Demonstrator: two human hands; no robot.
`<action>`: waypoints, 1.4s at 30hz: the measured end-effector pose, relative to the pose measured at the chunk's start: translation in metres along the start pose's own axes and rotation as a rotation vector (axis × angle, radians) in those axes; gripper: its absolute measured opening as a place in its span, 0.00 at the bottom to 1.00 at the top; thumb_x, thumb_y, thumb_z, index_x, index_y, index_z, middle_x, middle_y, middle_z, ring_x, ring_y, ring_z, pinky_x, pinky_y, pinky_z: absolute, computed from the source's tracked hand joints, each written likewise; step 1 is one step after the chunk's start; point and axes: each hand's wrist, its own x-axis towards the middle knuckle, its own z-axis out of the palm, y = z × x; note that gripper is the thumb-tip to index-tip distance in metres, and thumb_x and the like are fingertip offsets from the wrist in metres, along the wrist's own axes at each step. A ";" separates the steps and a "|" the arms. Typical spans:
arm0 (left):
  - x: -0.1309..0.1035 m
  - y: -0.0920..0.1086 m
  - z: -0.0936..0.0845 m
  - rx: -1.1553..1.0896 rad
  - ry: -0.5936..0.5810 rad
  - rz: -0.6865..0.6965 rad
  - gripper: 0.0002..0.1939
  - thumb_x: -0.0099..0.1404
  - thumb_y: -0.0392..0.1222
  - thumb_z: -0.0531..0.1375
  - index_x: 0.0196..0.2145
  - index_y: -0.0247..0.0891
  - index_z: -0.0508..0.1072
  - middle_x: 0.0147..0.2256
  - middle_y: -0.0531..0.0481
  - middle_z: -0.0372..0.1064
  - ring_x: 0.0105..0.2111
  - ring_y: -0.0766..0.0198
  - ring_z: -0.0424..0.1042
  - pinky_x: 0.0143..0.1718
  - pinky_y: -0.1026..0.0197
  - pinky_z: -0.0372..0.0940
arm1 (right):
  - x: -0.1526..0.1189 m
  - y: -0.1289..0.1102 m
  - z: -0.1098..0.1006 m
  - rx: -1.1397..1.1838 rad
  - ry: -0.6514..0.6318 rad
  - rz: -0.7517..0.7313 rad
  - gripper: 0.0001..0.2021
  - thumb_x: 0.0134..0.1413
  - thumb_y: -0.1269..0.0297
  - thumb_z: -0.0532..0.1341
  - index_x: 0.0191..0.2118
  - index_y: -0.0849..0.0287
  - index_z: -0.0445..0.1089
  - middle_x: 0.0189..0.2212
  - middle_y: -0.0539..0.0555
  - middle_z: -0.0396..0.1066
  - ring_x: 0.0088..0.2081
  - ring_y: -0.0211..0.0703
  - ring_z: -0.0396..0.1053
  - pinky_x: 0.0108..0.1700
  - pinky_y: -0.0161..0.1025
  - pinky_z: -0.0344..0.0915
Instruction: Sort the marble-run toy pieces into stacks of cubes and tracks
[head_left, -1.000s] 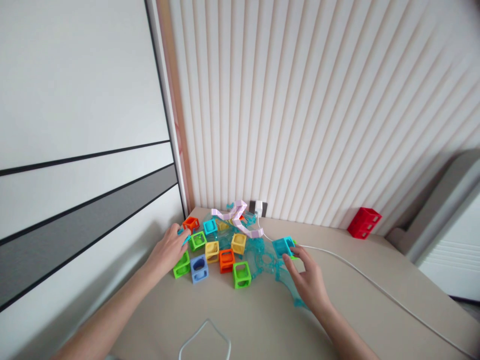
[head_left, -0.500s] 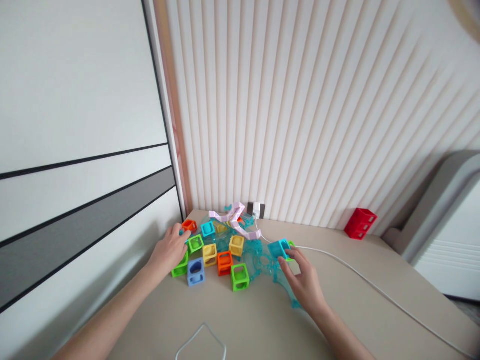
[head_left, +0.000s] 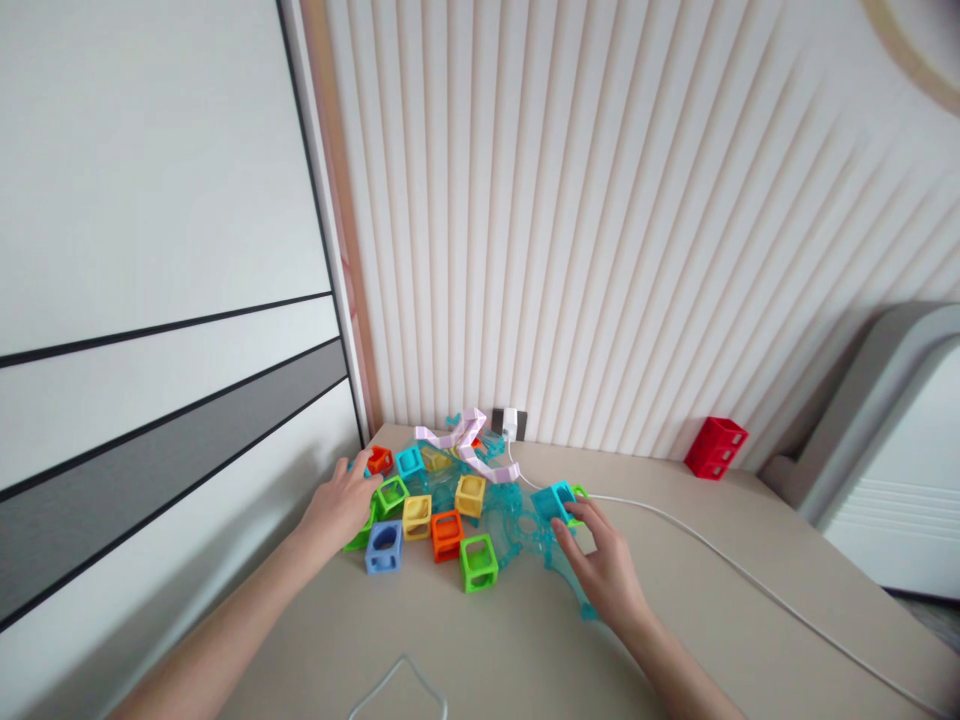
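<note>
My left hand (head_left: 341,505) reaches over the left end of a group of coloured open cubes, beside an orange cube (head_left: 380,460) and a green one (head_left: 391,495); what its fingers hold, if anything, is hidden. My right hand (head_left: 606,560) has thumb and fingers around a blue cube (head_left: 553,502), with a green piece (head_left: 578,493) behind it. Translucent teal parts (head_left: 519,525) lie between the hands. Nearer me are a periwinkle cube (head_left: 384,547), a yellow cube (head_left: 417,517), an orange-red cube (head_left: 447,536) and a green cube (head_left: 478,563).
A pink angular piece (head_left: 469,445) rests on the pile near the wall. A white plug (head_left: 510,424) has a cable (head_left: 712,545) running right across the table (head_left: 465,650). Farther right stand a red block (head_left: 716,448) and a grey-white object (head_left: 900,430).
My left hand has shifted slightly at the left edge of the cubes, its fingers now nearer the orange cube. My right hand stays at the blue cube. The view has moved slightly.
</note>
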 end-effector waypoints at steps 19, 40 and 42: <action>0.000 0.003 -0.016 -0.104 0.262 -0.045 0.25 0.66 0.25 0.50 0.47 0.42 0.82 0.63 0.40 0.58 0.57 0.40 0.61 0.54 0.41 0.70 | 0.000 -0.001 0.001 -0.012 0.013 -0.021 0.14 0.62 0.49 0.61 0.42 0.55 0.75 0.44 0.59 0.78 0.49 0.56 0.77 0.49 0.49 0.75; -0.010 0.160 -0.009 -1.554 0.237 0.637 0.17 0.72 0.41 0.58 0.55 0.49 0.58 0.64 0.39 0.50 0.61 0.53 0.63 0.52 0.54 0.71 | -0.019 -0.004 0.017 0.150 0.243 -0.039 0.19 0.66 0.57 0.58 0.59 0.53 0.61 0.50 0.60 0.72 0.50 0.52 0.73 0.51 0.49 0.73; -0.016 0.162 -0.005 -1.615 0.184 0.605 0.19 0.70 0.43 0.61 0.55 0.49 0.59 0.62 0.40 0.54 0.59 0.54 0.66 0.53 0.54 0.71 | -0.022 -0.004 0.018 0.180 0.236 -0.052 0.19 0.66 0.58 0.59 0.59 0.53 0.61 0.51 0.60 0.72 0.50 0.52 0.73 0.51 0.49 0.72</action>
